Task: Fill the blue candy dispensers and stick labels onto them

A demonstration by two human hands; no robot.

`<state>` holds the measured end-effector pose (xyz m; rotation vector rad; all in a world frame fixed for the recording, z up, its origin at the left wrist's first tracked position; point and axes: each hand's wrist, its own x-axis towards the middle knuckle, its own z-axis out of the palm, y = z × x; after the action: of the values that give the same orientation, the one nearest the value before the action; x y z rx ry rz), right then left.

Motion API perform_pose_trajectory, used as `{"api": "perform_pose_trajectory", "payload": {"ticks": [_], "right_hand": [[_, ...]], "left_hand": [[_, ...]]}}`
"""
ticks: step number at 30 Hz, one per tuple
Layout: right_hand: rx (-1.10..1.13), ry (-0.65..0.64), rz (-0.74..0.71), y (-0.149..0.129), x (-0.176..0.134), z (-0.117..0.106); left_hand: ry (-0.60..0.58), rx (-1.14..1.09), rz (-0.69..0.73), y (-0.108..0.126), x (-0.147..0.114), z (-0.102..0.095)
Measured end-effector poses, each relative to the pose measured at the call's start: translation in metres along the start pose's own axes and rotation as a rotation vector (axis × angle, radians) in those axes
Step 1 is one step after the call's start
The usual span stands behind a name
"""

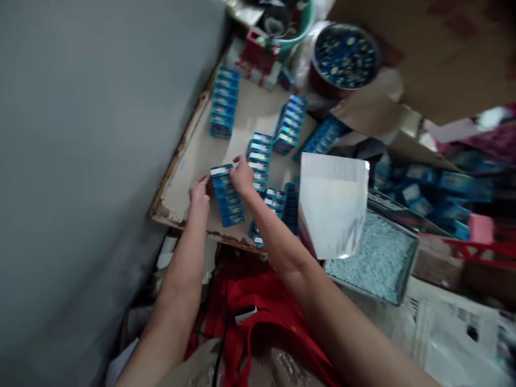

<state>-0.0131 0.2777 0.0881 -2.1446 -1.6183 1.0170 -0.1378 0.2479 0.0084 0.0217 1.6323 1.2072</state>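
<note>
- Table (193, 156): beneath the grip, its worn edge to the left.
- Tray of pale-blue granules (374, 258): right of the grip, well apart.
- Row of small blue boxes (229, 200): between the hands, running from the grip toward the body; probably light, stiff, slick, crushable and apt to splay, so best squeezed gently from both ends.
- Left hand (200, 190), right hand (243, 176): at opposite sides of the row's far end; blur hides whether fingers pinch.
</note>
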Motion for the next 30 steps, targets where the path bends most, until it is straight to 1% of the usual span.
{"api": "perform_pose_trajectory", "payload": {"ticks": [1,2,3,4,5,6,7,8,10,11,12,14,16,18,19,20,22,26,30], "right_hand": [[-0.007,-0.018,-0.034,0.0,-0.013,-0.01],[-0.01,-0.041,-0.094,0.003,-0.029,-0.021],[-0.013,-0.07,-0.177,0.008,-0.048,-0.034],[-0.013,-0.097,-0.268,0.016,-0.068,-0.047],[-0.012,-0.11,-0.351,0.028,-0.088,-0.063],[0.0,-0.096,-0.412,0.041,-0.106,-0.079],[0.023,-0.06,-0.449,0.057,-0.121,-0.097],[0.055,0.005,-0.458,0.075,-0.131,-0.116],[0.102,0.21,-0.404,0.113,-0.136,-0.155],[0.104,0.324,-0.361,0.132,-0.132,-0.174],[0.09,0.434,-0.315,0.151,-0.125,-0.193],[0.038,0.601,-0.245,0.185,-0.103,-0.226],[-0.014,0.695,-0.204,0.215,-0.076,-0.252],[-0.064,0.735,-0.18,0.239,-0.05,-0.273],[-0.092,0.731,-0.179,0.249,-0.037,-0.281],[-0.121,0.714,-0.185,0.256,-0.024,-0.288],[-0.183,0.65,-0.228,0.267,-0.002,-0.299],[-0.29,0.542,-0.353,0.272,0.028,-0.314],[-0.362,0.488,-0.394,0.268,0.042,-0.321]], "left_hand": [[0.121,0.138,0.095,0.006,-0.004,0.001],[0.221,0.249,0.246,0.012,-0.009,0.002],[0.274,0.307,0.367,0.019,-0.016,0.005],[0.297,0.339,0.483,0.026,-0.025,0.01],[0.271,0.359,0.586,0.033,-0.037,0.018],[0.206,0.394,0.688,0.038,-0.051,0.03],[0.118,0.456,0.808,0.042,-0.068,0.046],[0.007,0.535,0.933,0.044,-0.086,0.066],[-0.246,0.715,1.173,0.042,-0.123,0.116],[-0.364,0.793,1.259,0.038,-0.141,0.145],[-0.471,0.853,1.308,0.031,-0.156,0.174],[-0.646,0.962,1.345,0.011,-0.181,0.232],[-0.732,1.068,1.329,-0.012,-0.196,0.282],[-0.756,1.166,1.266,-0.033,-0.202,0.318],[-0.76,1.199,1.227,-0.042,-0.202,0.331],[-0.761,1.216,1.193,-0.048,-0.2,0.339],[-0.738,1.196,1.16,-0.056,-0.196,0.348],[-0.632,1.125,1.176,-0.055,-0.195,0.351],[-0.646,1.169,1.112,-0.051,-0.204,0.355]]}}
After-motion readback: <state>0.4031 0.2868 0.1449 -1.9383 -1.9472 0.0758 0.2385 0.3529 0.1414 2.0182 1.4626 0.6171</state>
